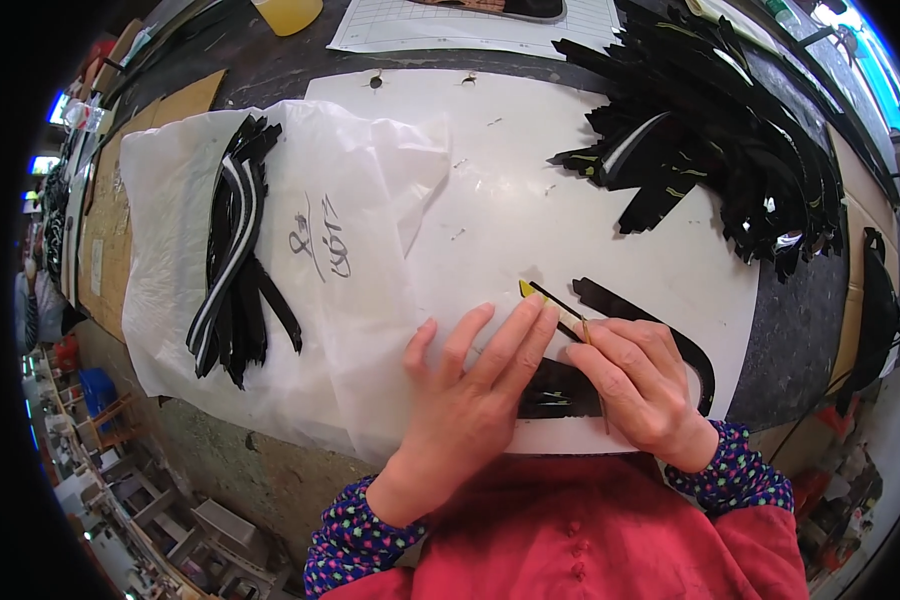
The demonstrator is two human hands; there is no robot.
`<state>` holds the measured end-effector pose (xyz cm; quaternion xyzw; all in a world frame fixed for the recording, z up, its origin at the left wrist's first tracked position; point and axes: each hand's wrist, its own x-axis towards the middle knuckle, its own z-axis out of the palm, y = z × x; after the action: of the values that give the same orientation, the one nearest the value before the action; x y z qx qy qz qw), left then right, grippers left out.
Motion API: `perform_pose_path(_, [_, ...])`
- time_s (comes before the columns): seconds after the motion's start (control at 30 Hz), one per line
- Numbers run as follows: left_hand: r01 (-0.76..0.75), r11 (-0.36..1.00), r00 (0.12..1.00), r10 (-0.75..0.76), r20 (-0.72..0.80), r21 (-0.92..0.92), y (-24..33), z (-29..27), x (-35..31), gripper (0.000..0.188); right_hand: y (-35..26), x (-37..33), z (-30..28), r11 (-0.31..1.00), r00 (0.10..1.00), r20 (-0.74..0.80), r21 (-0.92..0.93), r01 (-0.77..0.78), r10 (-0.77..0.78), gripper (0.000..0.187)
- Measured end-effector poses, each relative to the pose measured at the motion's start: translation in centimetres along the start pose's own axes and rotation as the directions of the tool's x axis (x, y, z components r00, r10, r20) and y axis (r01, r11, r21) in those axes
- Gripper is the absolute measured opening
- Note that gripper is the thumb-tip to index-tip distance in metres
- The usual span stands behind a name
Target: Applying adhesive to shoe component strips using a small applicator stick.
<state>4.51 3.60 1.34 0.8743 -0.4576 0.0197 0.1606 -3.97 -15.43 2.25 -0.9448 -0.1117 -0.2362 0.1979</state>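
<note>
My left hand [475, 385] lies with fingers stretched out on the white board [500, 215]. Its index and middle fingertips press on a narrow black strip [567, 325] with a yellow tip. Close beside it, my right hand [640, 380] is closed in a pinch over the lower part of that strip. A thin stick-like thing shows at its fingertips and below the palm; its kind I cannot make out. Under and between the hands lies a shiny black piece [558, 390], partly covered. A curved black strip [660, 325] bends round beyond my right hand.
At the far right is a big heap of black strips [710, 130]. A smaller bundle of black strips with white-grey bands [235, 250] rests on a translucent white sheet [355, 180] to the left. At the back are a yellow cup [288, 14] and a gridded sheet [390, 28].
</note>
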Motion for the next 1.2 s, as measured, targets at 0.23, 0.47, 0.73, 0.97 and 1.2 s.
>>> perform_pose_path(0.23, [-0.001,1.000,1.000,0.001,0.008,0.004,0.00,-0.13,0.05,0.060,0.08,-0.01,0.03,1.000,1.000,-0.002,0.010,0.000,0.000,0.031])
perform_pose_path(0.47, [0.005,1.000,1.000,-0.005,0.008,0.006,-0.02,-0.09,-0.06,0.060,0.02,0.02,0.06,1.000,1.000,-0.001,0.012,0.003,-0.003,0.032])
perform_pose_path(0.73, [0.013,1.000,1.000,-0.013,0.017,-0.011,0.03,-0.21,-0.01,0.060,0.14,-0.16,0.27,1.000,1.000,-0.002,-0.005,0.022,-0.022,0.032])
perform_pose_path(0.97, [0.018,1.000,1.000,-0.017,0.015,-0.025,-0.04,-0.16,0.10,0.061,0.19,-0.14,0.30,1.000,1.000,-0.006,-0.005,0.019,-0.019,0.032])
perform_pose_path(1.2, [0.015,1.000,1.000,-0.015,0.017,-0.014,0.00,-0.19,0.10,0.062,0.10,-0.18,0.18,1.000,1.000,-0.004,-0.004,0.020,-0.020,0.033])
